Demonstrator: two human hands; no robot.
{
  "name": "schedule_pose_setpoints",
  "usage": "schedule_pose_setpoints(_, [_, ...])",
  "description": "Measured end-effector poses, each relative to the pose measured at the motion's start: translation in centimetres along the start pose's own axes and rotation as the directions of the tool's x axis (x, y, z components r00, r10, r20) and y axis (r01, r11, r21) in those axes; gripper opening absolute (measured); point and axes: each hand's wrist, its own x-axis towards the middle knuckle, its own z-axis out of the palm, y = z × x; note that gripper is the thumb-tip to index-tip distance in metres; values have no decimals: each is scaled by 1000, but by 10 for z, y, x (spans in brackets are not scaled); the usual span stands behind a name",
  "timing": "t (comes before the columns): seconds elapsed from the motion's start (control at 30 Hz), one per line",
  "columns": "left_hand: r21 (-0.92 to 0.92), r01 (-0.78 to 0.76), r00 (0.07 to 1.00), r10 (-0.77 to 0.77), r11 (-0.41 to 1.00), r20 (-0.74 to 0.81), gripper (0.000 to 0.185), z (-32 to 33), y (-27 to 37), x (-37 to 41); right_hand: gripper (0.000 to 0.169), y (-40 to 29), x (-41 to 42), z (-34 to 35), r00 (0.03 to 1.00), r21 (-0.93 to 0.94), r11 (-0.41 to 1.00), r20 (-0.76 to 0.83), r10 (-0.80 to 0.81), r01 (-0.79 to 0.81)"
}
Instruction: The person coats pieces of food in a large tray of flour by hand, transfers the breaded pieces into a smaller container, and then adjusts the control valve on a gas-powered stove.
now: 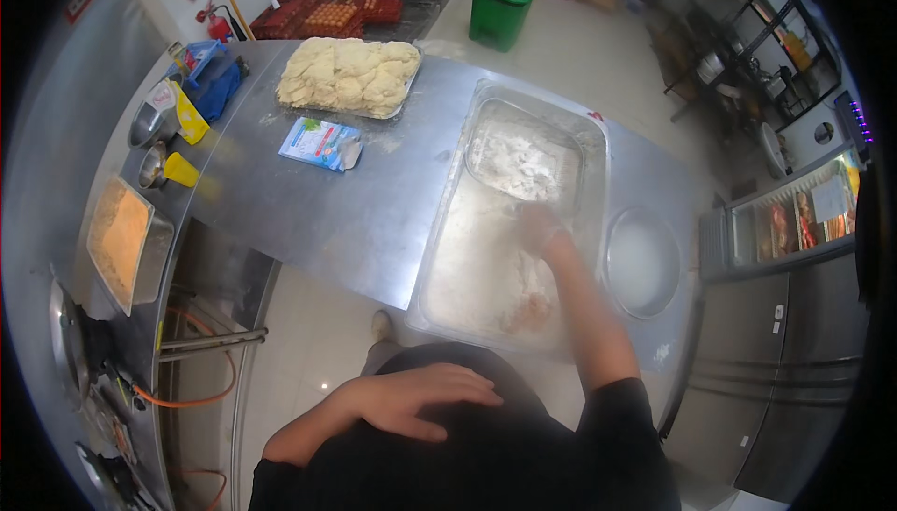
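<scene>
My right hand (543, 229), blurred by motion, reaches into a large rectangular tray (438, 259) on the steel table. It is close to the near edge of a smaller metal pan (584, 175) set in the tray's far end. White flour (518, 161) covers that pan's bottom in loose clumps. Whether the fingers hold anything cannot be made out. A reddish wet-looking smear (529, 311) marks the tray's near right part. My left hand (427, 399) rests against the front of my black shirt, empty, thumb apart from the fingers.
A tray heaped with pale, dough-like lumps (347, 76) stands at the table's far left, beyond a blue printed packet (322, 143). Right of the large tray sits a round metal bowl (643, 262). A pan of orange powder (122, 245) stands on the left counter near a yellow cup (181, 170).
</scene>
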Motion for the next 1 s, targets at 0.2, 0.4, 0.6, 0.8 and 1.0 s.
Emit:
schedule_pose_setpoints(0.2, [-1,-13,1000,13,1000,27,82,-2,-3,6,33,61,45,134,971,-196,961,-96,-217,195])
schedule_pose_setpoints(0.4, [22,-10,997,9,1000,73,76,-9,4,9,40,11,20,66,980,-99,991,188,-68,88])
schedule_pose_setpoints(0.6, [1,-29,997,29,1000,75,77,-10,5,13,40,9,-7,94,934,-256,925,297,-200,280])
schedule_pose_setpoints(0.8, [2,-28,997,28,1000,76,76,-11,1,13,31,-41,-76,72,932,-175,930,233,-279,323])
schedule_pose_setpoints(1.0, [-3,-38,995,38,999,96,76,-11,-1,18,29,-33,-74,94,961,-297,933,243,-133,204])
